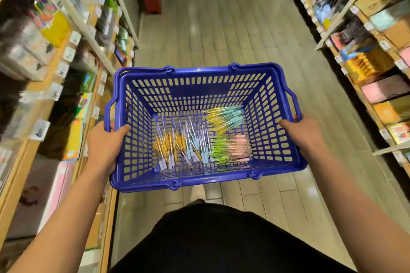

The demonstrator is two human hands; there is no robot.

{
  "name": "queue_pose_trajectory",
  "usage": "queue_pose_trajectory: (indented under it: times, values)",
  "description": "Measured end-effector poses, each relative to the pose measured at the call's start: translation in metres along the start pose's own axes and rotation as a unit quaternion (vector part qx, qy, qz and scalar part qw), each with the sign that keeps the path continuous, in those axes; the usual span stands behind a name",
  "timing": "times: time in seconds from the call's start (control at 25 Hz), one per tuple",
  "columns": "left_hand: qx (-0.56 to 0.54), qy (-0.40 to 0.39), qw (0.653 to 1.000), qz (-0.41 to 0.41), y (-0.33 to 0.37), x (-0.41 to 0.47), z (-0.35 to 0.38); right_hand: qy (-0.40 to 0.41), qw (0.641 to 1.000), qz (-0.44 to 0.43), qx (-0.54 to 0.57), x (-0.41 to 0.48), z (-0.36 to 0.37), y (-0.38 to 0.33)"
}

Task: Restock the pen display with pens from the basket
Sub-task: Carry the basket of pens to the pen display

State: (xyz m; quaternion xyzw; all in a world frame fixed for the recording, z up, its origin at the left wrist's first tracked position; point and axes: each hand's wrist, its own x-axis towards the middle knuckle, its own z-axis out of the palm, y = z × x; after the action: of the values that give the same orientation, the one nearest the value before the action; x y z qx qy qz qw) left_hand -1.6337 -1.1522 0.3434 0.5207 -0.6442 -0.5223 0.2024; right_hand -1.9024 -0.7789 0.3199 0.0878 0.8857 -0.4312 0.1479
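Between two runs of shop shelving, as the head camera shows it, a person holds a blue basket (221, 71) out in front of them. The left hand (104, 146) grips one short rim and the right hand (304, 133) grips the other. Each thumb is hooked inside, with the fingers curled under the edge.

The pens (199, 139) lie loose on the basket floor between the hands, below both thumbs. The left heap points mostly away from the person, while the right bundles lie crosswise, closer to the right hand. I'd guess one hand must let go before it can reach down.

The basket is rigid slotted plastic. The pens are slim, with clear barrels and pastel grips (probably prone to rolling). I can't pick out a pen display on the blurred shelves (73, 15).
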Motion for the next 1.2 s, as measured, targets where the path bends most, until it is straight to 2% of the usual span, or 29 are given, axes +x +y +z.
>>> queue_pose_trajectory:
  times: [0.44,0.84,1.2]
  values:
    - [0.011,-0.002,1.0,0.003,0.125,0.23,0.113,-0.01,1.0,-0.008,-0.002,0.22,0.089,-0.164]
    - [0.027,0.054,0.998,-0.034,0.229,0.419,0.235,-0.051,0.998,-0.034,0.015,0.45,0.164,-0.315]
    - [-0.014,0.112,0.99,-0.084,0.266,0.559,0.283,-0.106,0.992,-0.06,-0.025,0.586,0.25,-0.438]
